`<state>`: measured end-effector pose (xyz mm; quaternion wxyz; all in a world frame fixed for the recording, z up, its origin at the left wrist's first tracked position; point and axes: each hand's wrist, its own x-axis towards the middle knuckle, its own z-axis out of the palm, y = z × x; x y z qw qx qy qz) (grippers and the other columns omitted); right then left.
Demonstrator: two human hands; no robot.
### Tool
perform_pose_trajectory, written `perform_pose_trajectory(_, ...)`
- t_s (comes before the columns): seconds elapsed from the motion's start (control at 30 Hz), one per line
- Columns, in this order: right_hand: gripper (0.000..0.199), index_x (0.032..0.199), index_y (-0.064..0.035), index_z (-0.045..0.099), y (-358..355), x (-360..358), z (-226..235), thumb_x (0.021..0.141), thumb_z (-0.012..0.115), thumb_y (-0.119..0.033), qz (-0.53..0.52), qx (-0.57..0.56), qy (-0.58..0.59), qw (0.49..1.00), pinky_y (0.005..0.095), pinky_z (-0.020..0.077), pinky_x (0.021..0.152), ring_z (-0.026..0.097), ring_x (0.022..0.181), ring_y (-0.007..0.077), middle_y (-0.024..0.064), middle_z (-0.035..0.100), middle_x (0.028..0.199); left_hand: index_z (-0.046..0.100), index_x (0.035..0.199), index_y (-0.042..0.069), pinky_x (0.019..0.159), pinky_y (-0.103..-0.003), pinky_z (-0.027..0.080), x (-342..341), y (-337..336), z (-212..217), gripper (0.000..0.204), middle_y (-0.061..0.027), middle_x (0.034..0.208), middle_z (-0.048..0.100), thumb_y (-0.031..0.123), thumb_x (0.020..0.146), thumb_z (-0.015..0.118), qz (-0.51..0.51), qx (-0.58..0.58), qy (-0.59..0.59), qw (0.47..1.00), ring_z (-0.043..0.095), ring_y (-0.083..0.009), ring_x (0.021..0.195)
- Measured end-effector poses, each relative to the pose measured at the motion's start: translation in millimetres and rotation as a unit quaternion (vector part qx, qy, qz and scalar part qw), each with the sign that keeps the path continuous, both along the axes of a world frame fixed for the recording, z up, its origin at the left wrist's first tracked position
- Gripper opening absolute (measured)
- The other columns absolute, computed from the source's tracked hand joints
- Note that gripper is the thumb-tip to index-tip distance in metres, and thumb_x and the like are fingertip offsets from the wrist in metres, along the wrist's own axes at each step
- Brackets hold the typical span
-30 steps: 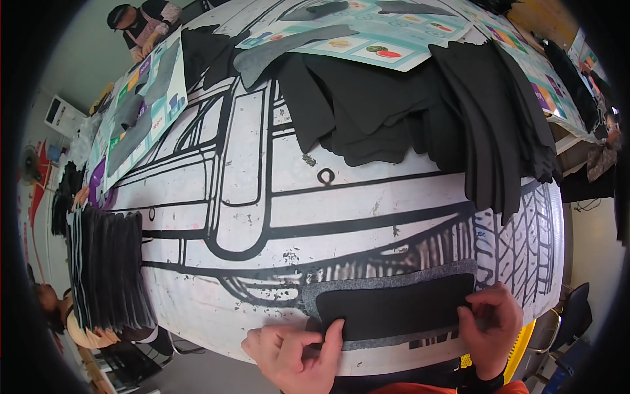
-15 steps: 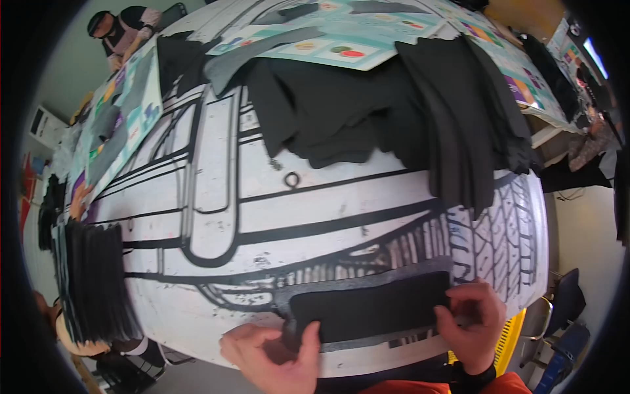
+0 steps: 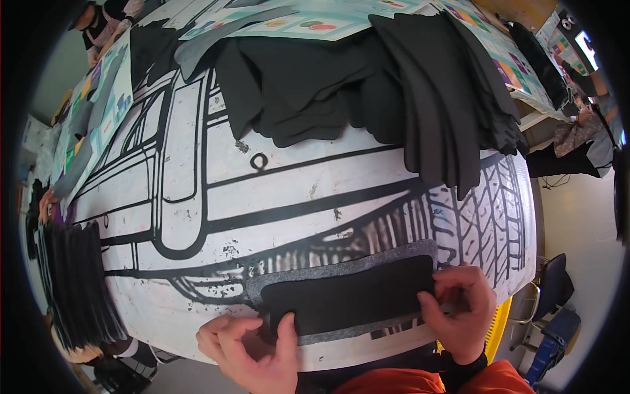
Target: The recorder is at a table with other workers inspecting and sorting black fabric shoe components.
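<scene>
A black rectangular fabric piece (image 3: 348,295) with rounded corners lies over a slightly larger grey fabric piece (image 3: 341,262) at the table's near edge. The grey shows as a border along the long sides. At the black piece's left end, my left hand (image 3: 252,348) is closed, its thumb pressing on the fabric and its other fingers curled at the edge. My right hand (image 3: 462,312) pinches the right end between thumb and fingers. How far either grip takes in the grey piece beneath is hidden.
The white table (image 3: 282,226) bears a black line drawing. Black fabric pieces (image 3: 302,85) lie heaped across its far part, over printed sheets (image 3: 328,26). A dark fabric stack (image 3: 79,282) hangs over the left edge. Other people (image 3: 98,26) are around the table. A yellow crate (image 3: 497,328) stands below right.
The whole view has shifted, so the table and fabric appear further left and a little higher. Both hands keep their places at the black piece's ends.
</scene>
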<state>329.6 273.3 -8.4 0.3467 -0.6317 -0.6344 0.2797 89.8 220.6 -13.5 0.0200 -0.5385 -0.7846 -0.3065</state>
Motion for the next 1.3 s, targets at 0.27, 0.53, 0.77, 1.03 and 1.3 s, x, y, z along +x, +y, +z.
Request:
perform_pose_trajectory(0.27,0.038,0.104,-0.0046,0.064,1,1,6,0.072,0.084,0.001,0.042,0.000,-0.029,0.999,0.0225,0.0477,0.061,0.059,0.067,0.0070,0.0019,0.064,0.077,0.067,0.093,0.009,0.080,-0.042,0.047,-2,0,4,0.031,-0.0076,0.089,0.063,0.014,0.076,0.092,0.001,-0.009,0.014,1.000,0.057,-0.0294,0.090)
perform_pose_trajectory(0.53,0.044,0.112,-0.0015,0.061,-4,-3,9,0.074,0.082,0.002,0.010,-0.015,0.026,0.999,0.0220,0.0505,0.065,0.061,0.070,0.0071,0.0024,0.066,0.080,0.067,0.092,0.008,0.083,-0.043,0.046,1,2,4,0.029,-0.0084,0.089,0.064,0.011,0.077,0.091,-0.009,-0.002,-0.003,1.000,0.057,-0.0301,0.091)
perform_pose_trajectory(0.77,0.045,0.113,-0.0016,0.059,-3,-3,7,0.074,0.082,0.003,0.009,-0.002,0.009,1.000,0.0204,0.0492,0.062,0.060,0.068,0.0059,0.0023,0.066,0.079,0.068,0.094,0.008,0.083,-0.043,0.046,2,3,4,0.029,-0.0093,0.090,0.062,0.011,0.077,0.091,-0.008,-0.001,-0.008,1.000,0.057,-0.0304,0.091)
perform_pose_trajectory(1.03,0.044,0.110,-0.0031,0.060,-2,-8,8,0.073,0.083,0.003,-0.011,0.001,-0.016,1.000,0.0193,0.0468,0.058,0.056,0.063,0.0040,0.0002,0.065,0.077,0.067,0.093,0.008,0.083,-0.044,0.046,1,3,4,0.029,-0.0098,0.090,0.062,0.011,0.077,0.091,-0.008,-0.006,-0.003,1.000,0.058,-0.0307,0.091)
perform_pose_trajectory(1.3,0.043,0.109,-0.0036,0.060,1,-12,9,0.074,0.084,0.002,-0.025,-0.006,-0.046,0.999,0.0194,0.0458,0.055,0.055,0.060,0.0033,-0.0011,0.064,0.075,0.069,0.095,0.006,0.079,-0.041,0.048,0,-1,2,0.027,-0.0108,0.095,0.056,0.009,0.079,0.090,-0.008,-0.015,-0.027,0.999,0.058,-0.0293,0.090)
